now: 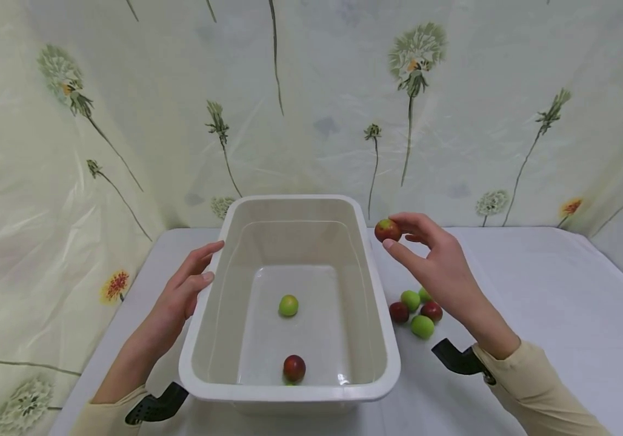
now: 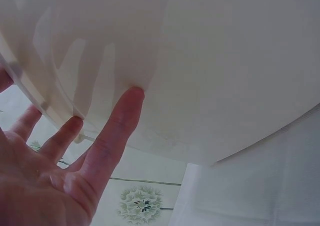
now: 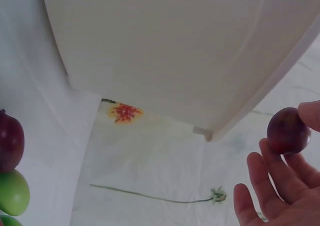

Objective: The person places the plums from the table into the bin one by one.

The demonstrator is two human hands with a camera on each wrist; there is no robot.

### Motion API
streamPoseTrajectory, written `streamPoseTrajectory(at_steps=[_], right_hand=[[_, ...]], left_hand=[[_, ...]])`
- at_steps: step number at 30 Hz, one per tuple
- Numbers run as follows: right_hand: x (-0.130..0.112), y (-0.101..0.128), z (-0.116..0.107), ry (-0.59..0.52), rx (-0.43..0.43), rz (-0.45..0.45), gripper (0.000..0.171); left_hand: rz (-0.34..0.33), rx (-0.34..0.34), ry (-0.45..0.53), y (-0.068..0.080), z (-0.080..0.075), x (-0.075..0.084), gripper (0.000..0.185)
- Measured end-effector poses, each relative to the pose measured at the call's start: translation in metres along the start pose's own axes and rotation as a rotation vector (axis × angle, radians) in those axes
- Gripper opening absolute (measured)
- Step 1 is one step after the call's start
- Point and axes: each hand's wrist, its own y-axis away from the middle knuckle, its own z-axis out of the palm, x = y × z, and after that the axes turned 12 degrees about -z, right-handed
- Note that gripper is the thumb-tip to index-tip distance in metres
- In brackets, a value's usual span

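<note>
So the backdrop [image 1: 311, 72] is a shiny sheet printed with dandelions, and the table in front of it has a white tablecloth [image 1: 540, 290] over it. Sitting on that is a big white plastic tub [image 1: 289, 393], a bit left of centre.

The left hand [image 1: 177, 297] isn't gripping anything afaict: the fingers are pretty straight, with fingertips touching the tub's rim and outer wall on the left side. The right hand [image 1: 442, 260] is pinching a reddish plum [image 1: 387, 231] between thumb and fingertips, up by the tub's right rim near the far corner, on the outside of it.

As for progress, I'd call it partway, early side. Inside the tub there's a green plum [image 1: 288, 306] around the middle of the floor and a dark red plum [image 1: 294, 368] down by the near wall. There's a sliver of green right under that one, could be another fruit, can't tell. Out on the cloth, just right of the tub, I count five in a loose fruit pile [image 1: 422, 327], three green and two red, one partly behind the right wrist. So that's the held one plus at least those five not in the tub yet
</note>
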Motion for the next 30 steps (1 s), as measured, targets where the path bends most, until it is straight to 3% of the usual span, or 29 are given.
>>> streamPoseTrajectory(at_steps=[9,18,30], right_hand=[[-0.009,-0.011,0.005,-0.009,-0.021,-0.059,0.037],[-0.020,-0.020,0.011,-0.040,-0.092,-0.118,0.037],[-0.026,-0.029,0.029,-0.062,-0.215,-0.127,0.036]], left_hand=[[-0.008,0.003,-0.003,0.000,0.000,0.000,0.046],[-0.012,0.001,-0.003,-0.002,-0.001,0.000,0.046],[-0.017,0.011,-0.010,-0.002,-0.001,-0.001,0.046]])
